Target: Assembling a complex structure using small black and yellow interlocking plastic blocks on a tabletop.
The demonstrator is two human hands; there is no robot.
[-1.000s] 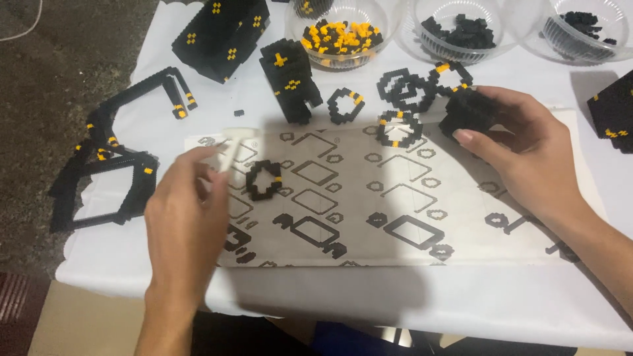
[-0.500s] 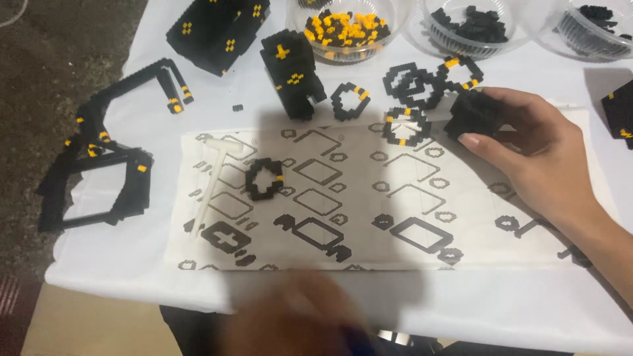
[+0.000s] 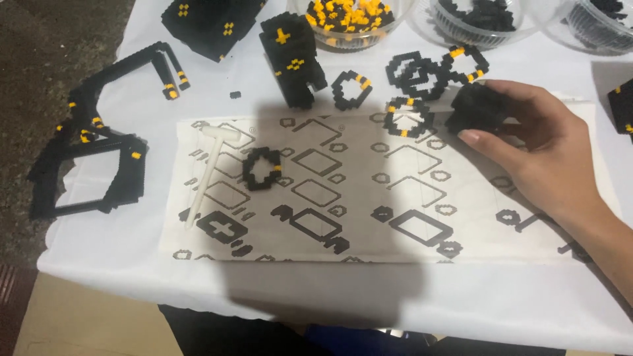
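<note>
**Now only one hand is on the table**

Lately the left hand has gone from view: a second ago it lay flat on the left part of the printed instruction sheet (image 3: 369,191), beside the small black ring piece (image 3: 262,169); it blurred toward the bottom edge, and it no longer shows at all. Its grip cannot be told. Where it rested, a white T-shaped tool (image 3: 206,173) now lies uncovered on the sheet's left side, just left of that ring.

The right hand (image 3: 547,148) has stayed at the upper right of the sheet, fingers curled around a chunky black block assembly (image 3: 478,109), which it grasps against the sheet's top edge. Judging from this, the building work rests on that assembly alone.

Close by at upper centre lie several black-and-yellow ring pieces (image 3: 409,118), touching or nearly touching the held assembly. Clear bowls of loose bricks (image 3: 346,16) line the top edge, a tall black built piece (image 3: 293,56) stands at upper centre, and flat black frame sections (image 3: 86,171) crowd the left edge of the white tablecloth (image 3: 461,303).
</note>
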